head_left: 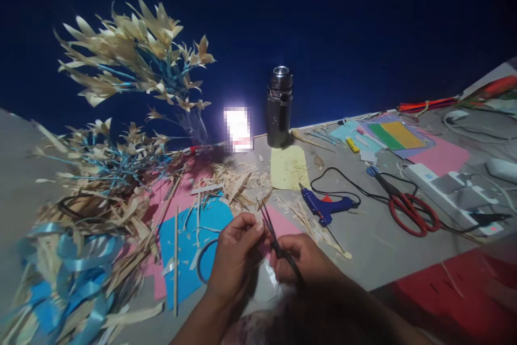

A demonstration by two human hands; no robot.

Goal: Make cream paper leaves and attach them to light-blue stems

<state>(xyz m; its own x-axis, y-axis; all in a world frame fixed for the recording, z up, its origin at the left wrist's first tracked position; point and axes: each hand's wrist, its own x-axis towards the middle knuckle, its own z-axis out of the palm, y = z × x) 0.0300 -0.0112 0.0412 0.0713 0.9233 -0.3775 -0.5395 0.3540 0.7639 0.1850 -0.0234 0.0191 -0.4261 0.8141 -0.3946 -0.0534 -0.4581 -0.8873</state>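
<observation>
Near the bottom centre, my left hand (238, 245) pinches a small pale piece (259, 218) between thumb and fingers. Just right of it, my right hand (301, 259) is wrapped round the handles of dark scissors (275, 241). Their narrow blades point up and away, beside the fingertips of my left hand. Blue sheet (183, 243) and pink sheet (283, 219) lie around and beyond the hands. A blue glue gun (329, 205) rests on its side beyond my right hand, its tip by a yellow sheet (288, 166).
Dried-leaf flowers (161, 60) stand at the left above blue ribbons (76, 280). A dark flask (279, 113) stands at the back, right of a bright blurred panel (238, 128). Red-handled scissors (412, 213), a cable and a power strip (448, 194) lie right. Shavings (238, 186) are scattered centrally.
</observation>
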